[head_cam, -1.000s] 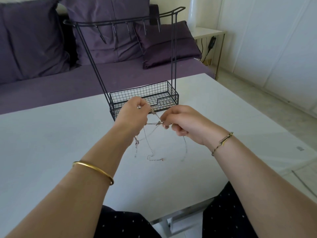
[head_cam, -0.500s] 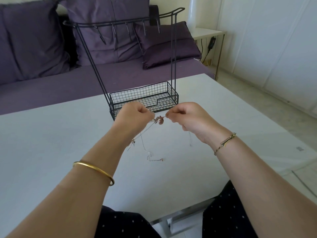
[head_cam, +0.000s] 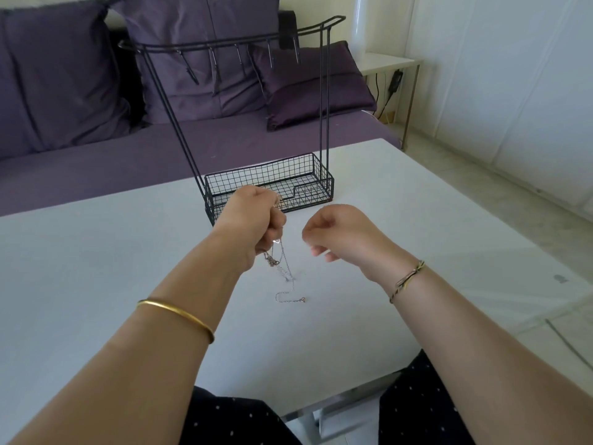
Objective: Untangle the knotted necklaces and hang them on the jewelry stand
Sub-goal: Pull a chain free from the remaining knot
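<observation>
Purple fabric covers our largest sight, the soft cushioned sofa [head_cam: 96, 162] with its plump square pillows behind the table. Before it spreads the smooth, matt white rectangular tabletop [head_cam: 96, 268]. On its far part stands the black wire jewelry stand [head_cam: 272, 179]: a fine mesh basket at the base, thin straight rods rising from its ends, and a curved top bar with a row of bare, slanted pegs.

Our two bare forearms reach forward over the table. Our left hand [head_cam: 253, 226] is held above the surface just in front of the basket, its fingers curled in a fist round the thin silver knotted necklaces [head_cam: 282, 268]. The fine chains hang from that fist in a small tangle, and one loose end trails down and lies in a curve on the tabletop. Our right hand [head_cam: 340, 232] hovers just beside the left, apart from it, fingers loosely bent and somewhat blurred; we see no chain in it.

A plain round gold bangle [head_cam: 179, 317] rings the left forearm; a slim braided cord bracelet [head_cam: 407, 279] circles the right wrist.
</observation>
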A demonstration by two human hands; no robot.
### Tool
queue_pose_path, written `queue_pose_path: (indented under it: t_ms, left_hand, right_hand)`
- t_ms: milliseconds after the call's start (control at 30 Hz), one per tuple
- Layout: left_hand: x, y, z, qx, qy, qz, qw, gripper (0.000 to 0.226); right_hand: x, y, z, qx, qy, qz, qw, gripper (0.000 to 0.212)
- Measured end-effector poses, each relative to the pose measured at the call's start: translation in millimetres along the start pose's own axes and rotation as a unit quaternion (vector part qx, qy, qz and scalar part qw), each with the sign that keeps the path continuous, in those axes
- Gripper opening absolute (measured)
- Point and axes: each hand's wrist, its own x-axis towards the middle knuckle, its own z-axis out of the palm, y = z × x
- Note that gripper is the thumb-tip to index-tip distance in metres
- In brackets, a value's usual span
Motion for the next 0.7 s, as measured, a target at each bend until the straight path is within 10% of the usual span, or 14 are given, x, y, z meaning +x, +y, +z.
queue_pose_path:
  t_ms: [400,700]
  left_hand:
    - [-4,2,2,-0.036,0.022,-0.021,0.999,0.017]
    - [1,-5,1,-0.048,0.071,-0.085,0.993,0.011]
  right_hand:
    - [-4,-2,12,0.074,-0.028,0.060,0.995,0.013]
    - [-1,-8,-5,0.329,0.049,0.120,0.935,0.016]
